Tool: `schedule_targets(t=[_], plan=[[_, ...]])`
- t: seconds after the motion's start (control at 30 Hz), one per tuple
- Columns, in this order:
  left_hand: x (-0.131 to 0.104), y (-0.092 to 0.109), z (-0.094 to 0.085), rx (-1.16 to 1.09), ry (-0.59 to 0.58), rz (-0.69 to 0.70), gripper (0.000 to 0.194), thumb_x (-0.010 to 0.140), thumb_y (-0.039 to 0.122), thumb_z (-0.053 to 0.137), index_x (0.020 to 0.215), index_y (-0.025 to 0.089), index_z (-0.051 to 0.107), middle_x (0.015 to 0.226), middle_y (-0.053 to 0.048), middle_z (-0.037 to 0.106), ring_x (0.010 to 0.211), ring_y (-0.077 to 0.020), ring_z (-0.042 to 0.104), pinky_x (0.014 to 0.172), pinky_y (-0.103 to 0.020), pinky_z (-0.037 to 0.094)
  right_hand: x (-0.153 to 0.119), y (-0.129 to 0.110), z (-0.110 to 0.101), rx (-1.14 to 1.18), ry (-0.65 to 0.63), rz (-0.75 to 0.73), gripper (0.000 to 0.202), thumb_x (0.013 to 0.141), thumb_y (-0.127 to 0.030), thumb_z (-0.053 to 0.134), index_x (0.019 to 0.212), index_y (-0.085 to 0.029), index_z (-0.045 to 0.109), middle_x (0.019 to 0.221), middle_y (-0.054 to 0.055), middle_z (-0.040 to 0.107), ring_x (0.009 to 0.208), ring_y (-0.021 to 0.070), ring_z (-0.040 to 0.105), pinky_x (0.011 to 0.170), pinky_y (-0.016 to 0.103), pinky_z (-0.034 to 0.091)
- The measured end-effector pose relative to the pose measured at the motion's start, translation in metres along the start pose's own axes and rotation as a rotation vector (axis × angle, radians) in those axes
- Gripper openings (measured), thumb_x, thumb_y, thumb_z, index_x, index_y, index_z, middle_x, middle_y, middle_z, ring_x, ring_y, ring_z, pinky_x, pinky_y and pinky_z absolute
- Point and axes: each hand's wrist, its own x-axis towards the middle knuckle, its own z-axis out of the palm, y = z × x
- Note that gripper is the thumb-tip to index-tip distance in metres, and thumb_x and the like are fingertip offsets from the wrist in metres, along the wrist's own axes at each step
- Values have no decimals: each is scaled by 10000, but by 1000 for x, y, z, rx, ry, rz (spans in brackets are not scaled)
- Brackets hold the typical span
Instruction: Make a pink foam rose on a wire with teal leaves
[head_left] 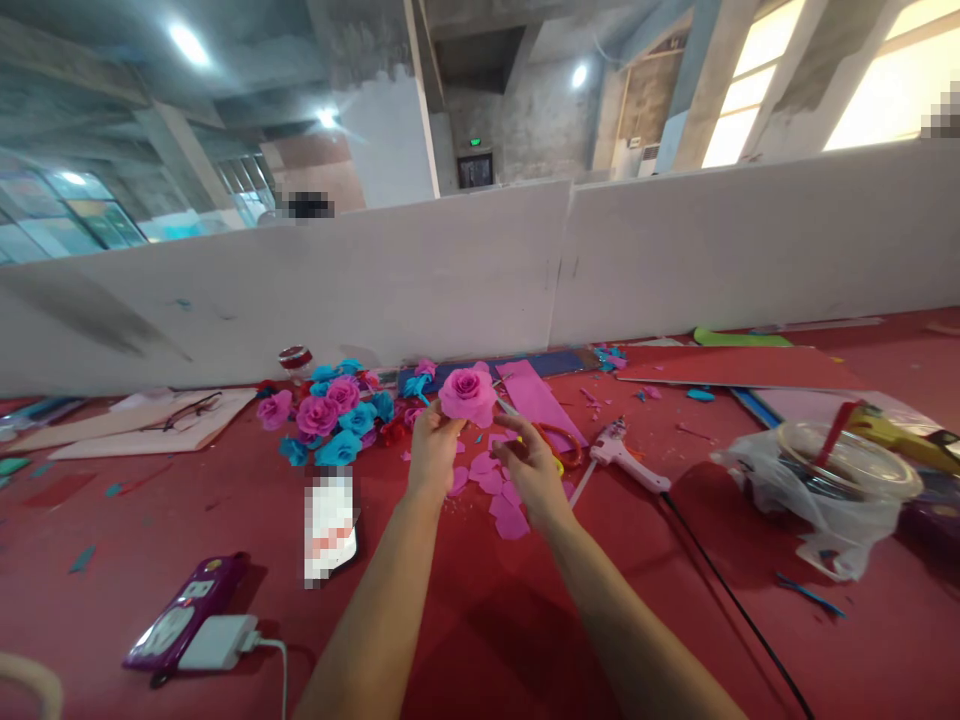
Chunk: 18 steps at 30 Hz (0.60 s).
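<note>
A pink paper rose is held up over the red table by my left hand, whose fingers grip it from below. My right hand hovers just to the right of the rose, fingers bent and apart, with nothing visible in them. Loose pink paper petals lie scattered beneath and between the hands. Past my right hand are scissors with orange handles, partly hidden by my fingers, and a pink glue gun. A strip of pink paper lies behind them.
Blue, pink and red paper flowers cluster at left, near a phone. A purple power strip with a white charger lies front left. At right, a bagged plastic bowl stands beyond the glue gun's black cord. A white partition runs behind.
</note>
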Motion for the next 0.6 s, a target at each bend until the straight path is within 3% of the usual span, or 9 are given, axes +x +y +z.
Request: schedule_targets(t=[0.1, 0.2, 0.3, 0.43, 0.53, 0.6], plan=[[-20, -4, 3, -47, -69, 37, 129, 705, 210, 686, 831, 181, 683, 790, -2, 657, 733, -129, 556, 693, -239, 435, -1, 8, 4, -158, -96, -175, 380, 763, -237, 595, 1143, -221, 575, 719, -3, 623, 616, 155, 578, 582, 265, 456], [-39, -8, 7, -75, -93, 77, 146, 716, 208, 697, 861, 190, 702, 877, -21, 682, 843, -159, 590, 786, -272, 454, -2, 14, 6, -293, -95, -341, 172, 763, -190, 536, 899, -199, 640, 832, 55, 661, 718, 182, 605, 638, 286, 486], [-52, -6, 10, -90, -100, 99, 138, 726, 207, 705, 863, 197, 715, 835, -16, 689, 812, -161, 597, 777, -283, 465, -2, 16, 5, -361, -76, -364, 136, 725, -145, 513, 722, -197, 638, 806, 59, 679, 773, 202, 613, 704, 303, 488], [-53, 19, 7, -307, 3, 106, 76, 691, 208, 762, 733, 198, 699, 721, 8, 649, 708, -119, 564, 655, -229, 455, 2, 18, 1, -413, -40, -339, 176, 774, -184, 507, 788, -194, 682, 799, 55, 698, 721, 193, 629, 709, 304, 489], [-43, 46, -7, -608, -6, 120, 106, 677, 183, 785, 728, 195, 693, 665, 29, 583, 612, -66, 499, 569, -180, 426, 6, 22, -3, -426, 12, -310, 207, 803, -236, 514, 856, -194, 709, 795, 62, 711, 683, 191, 631, 675, 301, 485], [-35, 62, -21, -690, 17, 128, 121, 693, 112, 760, 736, 198, 687, 679, 34, 569, 596, -51, 483, 543, -161, 415, 8, 22, -6, -417, 45, -290, 205, 791, -253, 528, 831, -194, 721, 769, 64, 715, 682, 199, 629, 672, 309, 479]])
